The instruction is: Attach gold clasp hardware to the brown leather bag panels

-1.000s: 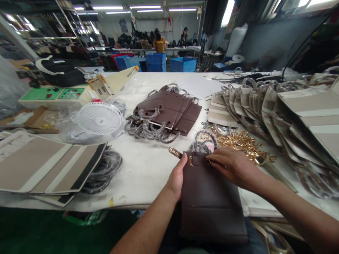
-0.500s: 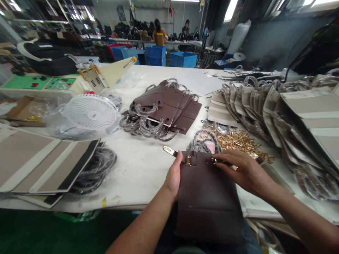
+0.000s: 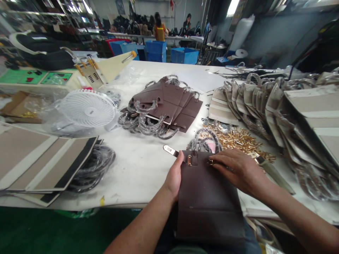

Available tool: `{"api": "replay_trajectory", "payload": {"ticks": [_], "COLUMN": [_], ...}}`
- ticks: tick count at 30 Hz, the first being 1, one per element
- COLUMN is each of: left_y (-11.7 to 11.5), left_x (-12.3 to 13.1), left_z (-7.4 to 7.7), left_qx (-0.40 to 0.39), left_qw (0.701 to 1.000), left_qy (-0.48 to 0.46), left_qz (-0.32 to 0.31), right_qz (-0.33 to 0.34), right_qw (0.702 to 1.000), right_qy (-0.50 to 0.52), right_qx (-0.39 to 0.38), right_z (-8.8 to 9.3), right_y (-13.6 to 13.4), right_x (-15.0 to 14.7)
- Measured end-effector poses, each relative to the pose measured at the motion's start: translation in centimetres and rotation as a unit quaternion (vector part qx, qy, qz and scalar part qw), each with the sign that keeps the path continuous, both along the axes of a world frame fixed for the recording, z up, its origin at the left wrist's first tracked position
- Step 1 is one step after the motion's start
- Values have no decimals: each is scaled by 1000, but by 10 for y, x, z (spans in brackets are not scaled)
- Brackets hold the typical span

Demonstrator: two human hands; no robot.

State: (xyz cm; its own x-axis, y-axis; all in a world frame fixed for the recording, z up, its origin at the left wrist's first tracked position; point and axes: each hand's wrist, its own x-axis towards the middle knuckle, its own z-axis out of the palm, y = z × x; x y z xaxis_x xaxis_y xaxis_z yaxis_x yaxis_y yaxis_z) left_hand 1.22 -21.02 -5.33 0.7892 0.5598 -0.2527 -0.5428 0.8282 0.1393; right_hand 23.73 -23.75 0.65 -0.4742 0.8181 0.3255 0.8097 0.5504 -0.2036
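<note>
A dark brown leather bag panel (image 3: 206,190) hangs over the table's front edge towards my lap, its plastic-wrapped handles (image 3: 203,139) lying beyond its top. My left hand (image 3: 174,176) grips the panel's left edge, thumb on top near a strap with a gold metal plate (image 3: 171,150). A gold loop (image 3: 189,160) sits on the panel beside that thumb. Between the fingertips of my right hand (image 3: 235,167) is a small gold metal fitting (image 3: 210,162), held at the panel's upper right. Whether it touches the panel, I cannot tell.
A heap of gold fittings (image 3: 241,141) lies beyond my right hand. Brown panels (image 3: 169,102) are piled mid-table; beige panels (image 3: 225,107) stand in rows at right. More beige panels (image 3: 47,155) and a white fan (image 3: 88,107) are on the left. Two people work far behind.
My right hand has moved slightly left, bringing the gold fitting down onto or close to the panel's upper right. My left hand keeps its grip; the view has shifted a little.
</note>
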Motion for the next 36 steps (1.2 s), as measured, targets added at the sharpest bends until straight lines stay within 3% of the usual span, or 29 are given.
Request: {"api": "replay_trajectory", "payload": {"ticks": [12, 28, 36], "left_y": [-4, -1, -4], "left_x": [4, 5, 5], "left_z": [-3, -4, -6], "left_qx": [20, 5, 5], "left_qw": [999, 1000, 1000], "left_qy": [-4, -7, -12], "left_qz": [24, 30, 26], "right_qz": [45, 67, 43], "right_qw": [993, 990, 996], "right_qy": [-99, -125, -67], "right_qx": [-50, -27, -48], "right_z": [-1, -4, -9], "right_y": [21, 22, 14], "right_x": [3, 1, 0]}}
